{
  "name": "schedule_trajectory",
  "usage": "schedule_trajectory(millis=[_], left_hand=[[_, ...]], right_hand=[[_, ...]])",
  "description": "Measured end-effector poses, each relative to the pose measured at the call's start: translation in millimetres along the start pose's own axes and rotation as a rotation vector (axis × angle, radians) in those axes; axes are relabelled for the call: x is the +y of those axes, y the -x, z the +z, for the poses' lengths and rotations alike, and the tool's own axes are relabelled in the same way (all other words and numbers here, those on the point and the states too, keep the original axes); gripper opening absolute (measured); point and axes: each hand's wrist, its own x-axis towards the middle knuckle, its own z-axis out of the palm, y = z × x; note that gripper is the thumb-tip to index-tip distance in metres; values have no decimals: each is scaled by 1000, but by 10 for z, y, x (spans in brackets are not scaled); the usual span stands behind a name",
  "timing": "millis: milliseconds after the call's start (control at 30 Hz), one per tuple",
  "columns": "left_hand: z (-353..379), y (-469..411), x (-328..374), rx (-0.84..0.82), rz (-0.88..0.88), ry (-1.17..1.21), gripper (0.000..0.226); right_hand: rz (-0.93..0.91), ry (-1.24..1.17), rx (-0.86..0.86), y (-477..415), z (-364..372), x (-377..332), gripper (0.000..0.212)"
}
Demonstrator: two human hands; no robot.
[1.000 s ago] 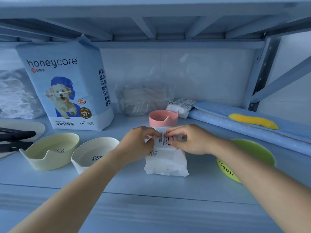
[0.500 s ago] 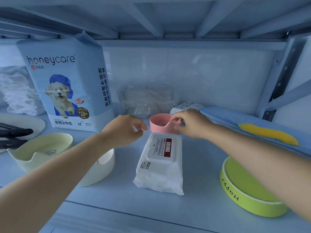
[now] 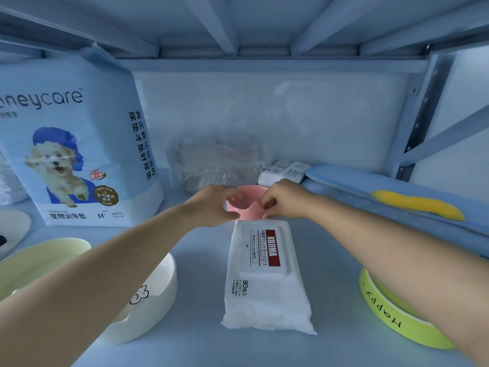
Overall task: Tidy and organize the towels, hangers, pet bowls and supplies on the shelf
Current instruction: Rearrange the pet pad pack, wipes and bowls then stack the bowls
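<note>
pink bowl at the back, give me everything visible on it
The pink bowl is small, smooth and matte-looking, maybe plastic or ceramic, with a notched rim facing the camera. It stands upright on the shelf, just behind the wipes pack. The left hand and right hand grip its rim from either side.

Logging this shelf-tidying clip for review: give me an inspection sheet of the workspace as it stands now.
Surface: pale blue shelf.
Job's things: pink bowl behind wipes pack; white bowl, cream bowl, green bowl; pad bag upright.
Clutter: clear plastic bag, blue mat.
Grippers: left hand and right hand grip the pink bowl's rim.
Cables: nothing seen.
Surroundings: metal frame, white wall.
</note>
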Motion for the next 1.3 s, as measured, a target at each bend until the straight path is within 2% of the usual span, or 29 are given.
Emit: schedule_trajectory(millis=[67,133,267,500,600,667,867,1067,1167,1300], left_hand=[[25,-25,-25,-30,16,26,34],[24,-34,-57,-40,51,-13,28],[-6,-56,-103,-71,97,-93,25],[-127,-105,-158,-157,89,-322,33],[-186,-90,-189,-174,115,-331,25],[-219,-80,-173,-134,147,-257,20],[-335,-128,114,-114,129,129,36],[-222,-52,478,-69,150,176,27],[-169,22,712,41,93,171,23],[-145,148,1115,88,112,376,17]], right_hand=[[-37,-9,6,16,-12,-70,26],[-37,-15,-9,12,-70,-79,7],[8,55,-56,25,-174,3,33],[8,-67,-9,14,-109,-59,21],[15,-95,41,27,-112,-89,21],[38,-106,88,76,-154,-77,20],[91,-151,145,317,-285,-49,21],[88,-135,181,718,-345,-19,15],[105,-155,195,1013,-403,79,13],[117,-204,225,1459,-487,260,24]])
